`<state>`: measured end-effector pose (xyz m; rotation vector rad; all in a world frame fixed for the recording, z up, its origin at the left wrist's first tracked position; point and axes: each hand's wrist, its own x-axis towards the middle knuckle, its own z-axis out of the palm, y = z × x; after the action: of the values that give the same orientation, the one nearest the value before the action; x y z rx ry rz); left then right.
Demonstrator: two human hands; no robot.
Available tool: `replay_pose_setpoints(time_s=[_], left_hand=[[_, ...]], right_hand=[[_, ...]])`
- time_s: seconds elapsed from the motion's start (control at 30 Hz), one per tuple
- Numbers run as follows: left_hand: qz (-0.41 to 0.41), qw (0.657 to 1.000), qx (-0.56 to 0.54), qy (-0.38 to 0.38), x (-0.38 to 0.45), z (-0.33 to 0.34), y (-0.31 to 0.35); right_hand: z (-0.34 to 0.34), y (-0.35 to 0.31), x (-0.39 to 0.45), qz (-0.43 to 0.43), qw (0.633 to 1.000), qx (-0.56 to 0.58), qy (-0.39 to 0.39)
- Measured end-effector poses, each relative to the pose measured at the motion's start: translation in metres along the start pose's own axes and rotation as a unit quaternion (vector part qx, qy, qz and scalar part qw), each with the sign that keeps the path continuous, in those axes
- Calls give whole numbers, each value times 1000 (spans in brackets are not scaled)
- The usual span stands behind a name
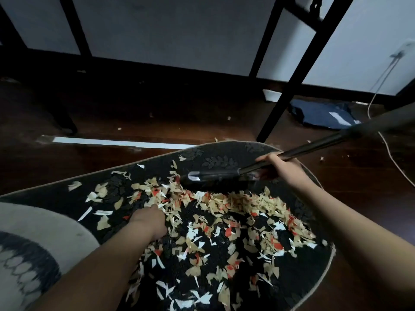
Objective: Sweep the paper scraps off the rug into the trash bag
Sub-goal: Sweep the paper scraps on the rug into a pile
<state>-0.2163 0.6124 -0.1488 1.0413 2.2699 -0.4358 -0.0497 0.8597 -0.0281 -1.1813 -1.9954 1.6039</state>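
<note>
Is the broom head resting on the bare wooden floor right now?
No, the black broom head sits on the dark patterned rug beside the paper scraps.

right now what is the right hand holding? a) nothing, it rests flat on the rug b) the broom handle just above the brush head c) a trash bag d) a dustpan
b: the right hand grips the dark broom handle close to the brush head, which sits at the far edge of the paper scraps on the rug.
</note>
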Motion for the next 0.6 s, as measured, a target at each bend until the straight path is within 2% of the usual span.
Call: replay_pose_setpoints(time_s=[0.23, 0.4, 0.6], left_hand=[[-55, 997, -21, -40, -8, 0, -38], [-58, 998, -27, -7, -5, 9, -46], [-56, 998, -19, -1, -5, 22, -49]], right_hand=[[57, -31, 25, -50, 998, -1, 33], [105, -3, 49, -5, 998, -5, 57], [107, 13, 35, 2, 999, -1, -44]])
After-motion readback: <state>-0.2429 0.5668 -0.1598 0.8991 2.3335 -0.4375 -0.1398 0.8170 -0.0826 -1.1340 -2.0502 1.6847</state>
